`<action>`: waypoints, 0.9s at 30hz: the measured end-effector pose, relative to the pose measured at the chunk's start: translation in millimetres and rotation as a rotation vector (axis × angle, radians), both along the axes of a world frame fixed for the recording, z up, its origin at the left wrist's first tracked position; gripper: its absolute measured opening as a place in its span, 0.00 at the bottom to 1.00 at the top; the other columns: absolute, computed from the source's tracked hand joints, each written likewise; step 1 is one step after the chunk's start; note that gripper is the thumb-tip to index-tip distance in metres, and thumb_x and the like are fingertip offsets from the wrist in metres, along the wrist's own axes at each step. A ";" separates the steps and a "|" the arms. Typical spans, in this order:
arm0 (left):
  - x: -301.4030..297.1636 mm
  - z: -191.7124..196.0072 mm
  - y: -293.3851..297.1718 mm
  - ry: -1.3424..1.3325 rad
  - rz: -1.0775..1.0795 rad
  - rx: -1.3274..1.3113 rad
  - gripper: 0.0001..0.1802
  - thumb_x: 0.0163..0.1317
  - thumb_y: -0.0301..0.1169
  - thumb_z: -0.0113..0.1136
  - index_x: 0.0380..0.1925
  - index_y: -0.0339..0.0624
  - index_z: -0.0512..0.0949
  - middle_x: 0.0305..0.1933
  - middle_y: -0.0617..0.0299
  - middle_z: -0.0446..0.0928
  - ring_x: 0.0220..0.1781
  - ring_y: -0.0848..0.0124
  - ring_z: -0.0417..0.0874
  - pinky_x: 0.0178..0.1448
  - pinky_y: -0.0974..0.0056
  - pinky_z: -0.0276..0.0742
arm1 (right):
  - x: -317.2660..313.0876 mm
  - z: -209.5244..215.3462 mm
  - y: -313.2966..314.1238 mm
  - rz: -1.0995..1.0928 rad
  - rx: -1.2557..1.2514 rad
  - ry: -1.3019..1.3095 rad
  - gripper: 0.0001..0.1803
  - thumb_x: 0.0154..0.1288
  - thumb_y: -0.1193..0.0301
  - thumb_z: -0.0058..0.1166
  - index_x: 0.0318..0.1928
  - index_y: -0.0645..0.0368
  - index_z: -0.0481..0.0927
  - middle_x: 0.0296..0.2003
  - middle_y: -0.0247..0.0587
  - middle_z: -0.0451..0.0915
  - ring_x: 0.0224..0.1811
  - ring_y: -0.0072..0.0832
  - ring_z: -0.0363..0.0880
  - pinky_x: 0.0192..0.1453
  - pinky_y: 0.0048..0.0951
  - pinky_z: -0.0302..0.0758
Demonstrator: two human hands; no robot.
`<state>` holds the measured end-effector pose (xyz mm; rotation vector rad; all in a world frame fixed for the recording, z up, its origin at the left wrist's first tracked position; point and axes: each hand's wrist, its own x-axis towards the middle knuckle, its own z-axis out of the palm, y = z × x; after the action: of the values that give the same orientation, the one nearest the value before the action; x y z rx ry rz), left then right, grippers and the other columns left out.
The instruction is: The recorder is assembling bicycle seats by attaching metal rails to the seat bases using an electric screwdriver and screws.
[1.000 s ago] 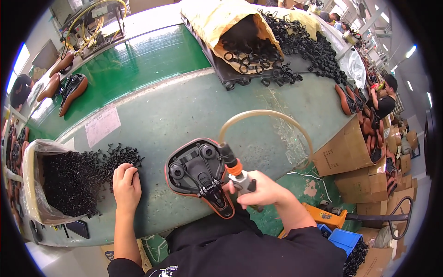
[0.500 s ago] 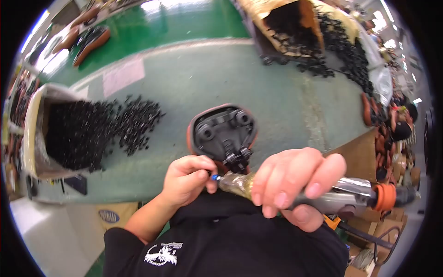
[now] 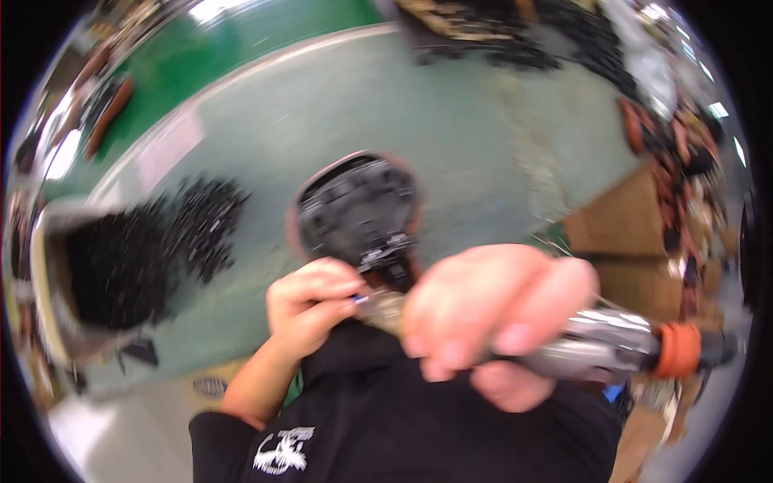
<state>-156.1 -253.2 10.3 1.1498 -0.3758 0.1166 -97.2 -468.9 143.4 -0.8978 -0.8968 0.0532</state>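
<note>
An upturned bicycle saddle lies on the green table in front of me, its black underside and clamp facing up and a brownish rim around it. My right hand wraps around a silver power screwdriver with an orange ring, held level across my body. Its blue-collared tip points left, just on the near side of the saddle's clamp. Thumb and fingers of my left hand pinch together at that tip. Whatever small piece they hold is hidden and blurred.
At left a box lies on its side, spilling small black parts. More black parts lie at the far right, by an open sack. Cardboard stands to the right; a brown-edged saddle lies far left.
The whole view has tilted and blurred, moving the saddle up and left in it. My hands and the screwdriver stay together close to the saddle, with both grips kept.
</note>
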 end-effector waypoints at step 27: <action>71.7 -36.6 -0.4 -0.025 0.479 0.463 0.18 0.59 0.26 0.76 0.47 0.31 0.83 0.60 0.47 0.85 0.68 0.52 0.83 0.76 0.49 0.73 | 25.6 -10.5 -9.2 -0.205 -0.147 -0.181 0.18 0.72 0.77 0.54 0.59 0.54 0.69 0.50 0.46 0.77 0.31 0.28 0.81 0.41 0.37 0.81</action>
<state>-84.5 -253.6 -26.3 1.6842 -0.1422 0.4816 -71.6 -478.1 132.9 -1.1411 -0.9731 -0.1428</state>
